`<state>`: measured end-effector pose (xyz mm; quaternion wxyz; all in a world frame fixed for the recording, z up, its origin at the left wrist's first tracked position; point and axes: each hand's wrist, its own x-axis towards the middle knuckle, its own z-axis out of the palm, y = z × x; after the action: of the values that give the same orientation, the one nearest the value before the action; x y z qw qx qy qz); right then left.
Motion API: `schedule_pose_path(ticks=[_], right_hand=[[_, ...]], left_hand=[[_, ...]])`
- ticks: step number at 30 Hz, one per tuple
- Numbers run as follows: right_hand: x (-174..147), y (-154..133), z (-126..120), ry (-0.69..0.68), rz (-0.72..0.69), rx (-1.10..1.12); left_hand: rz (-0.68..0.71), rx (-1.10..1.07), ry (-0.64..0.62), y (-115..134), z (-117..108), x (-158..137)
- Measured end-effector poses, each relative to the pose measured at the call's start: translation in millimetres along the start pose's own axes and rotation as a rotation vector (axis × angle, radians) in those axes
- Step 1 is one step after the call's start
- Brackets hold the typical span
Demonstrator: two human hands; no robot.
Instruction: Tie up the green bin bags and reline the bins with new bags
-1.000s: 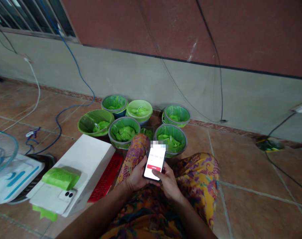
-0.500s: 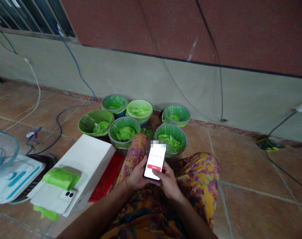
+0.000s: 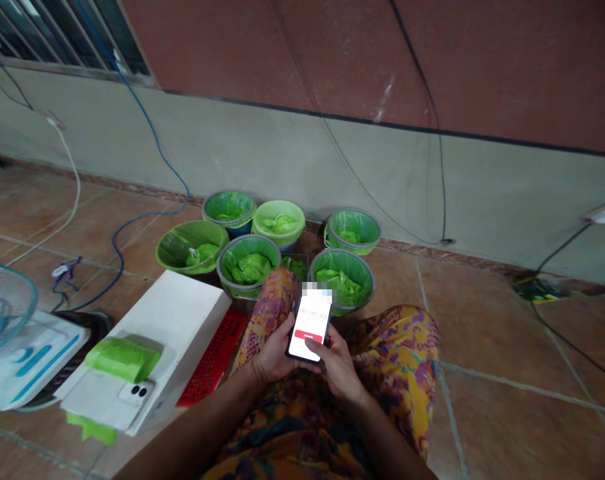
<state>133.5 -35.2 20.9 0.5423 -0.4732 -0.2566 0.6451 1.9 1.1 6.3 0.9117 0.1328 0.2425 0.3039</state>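
Between my knees I hold a smartphone [image 3: 310,323] upright, its lit screen showing a running timer and a red button. My left hand [image 3: 276,353] is closed round its left side and lower back. My right hand [image 3: 340,363] grips the right edge, with the thumb over the screen just below the red button. Beyond the phone stand several round bins, among them a grey-rimmed bin [image 3: 343,253] and another grey-rimmed bin [image 3: 222,270], lined with green plastic bags and with bunched green plastic inside.
At left a white box [image 3: 182,300] carries a roll of green bags [image 3: 122,359] and a white phone [image 3: 105,400]. Beside it are a red plastic basket [image 3: 217,353] and a fan [image 3: 7,320]. A blue cable [image 3: 145,117] and a black cable [image 3: 435,113] hang along the wall.
The timer on the phone screen has advanced by about a second. Both hands keep the same grip and place.
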Motion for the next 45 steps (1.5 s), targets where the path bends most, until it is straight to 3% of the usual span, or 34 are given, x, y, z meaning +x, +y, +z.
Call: schedule_pose_path(ticks=[29, 32, 36, 38, 41, 45], right_hand=[[1, -2, 3, -0.003, 0.015, 0.006], [1, -7, 3, -0.021, 0.012, 0.012], [0, -15, -6, 0.013, 0.05, -0.025], [2, -18, -13, 0.019, 0.068, -0.056], [7, -19, -19, 0.021, 0.095, -0.088], [13, -13, -23, 0.026, 0.139, -0.111]], left_hand=[[-0.001, -0.009, -0.022, 1, 2, -1], [0.055, -0.032, -0.005, 10, 11, -10], [0.217, -0.085, 0.021, 41, 15, -36], [0.314, -0.121, 0.058, 60, 3, -52], [0.438, -0.175, 0.156, 82, -32, -77], [0.545, -0.274, 0.319, 86, -88, -103]])
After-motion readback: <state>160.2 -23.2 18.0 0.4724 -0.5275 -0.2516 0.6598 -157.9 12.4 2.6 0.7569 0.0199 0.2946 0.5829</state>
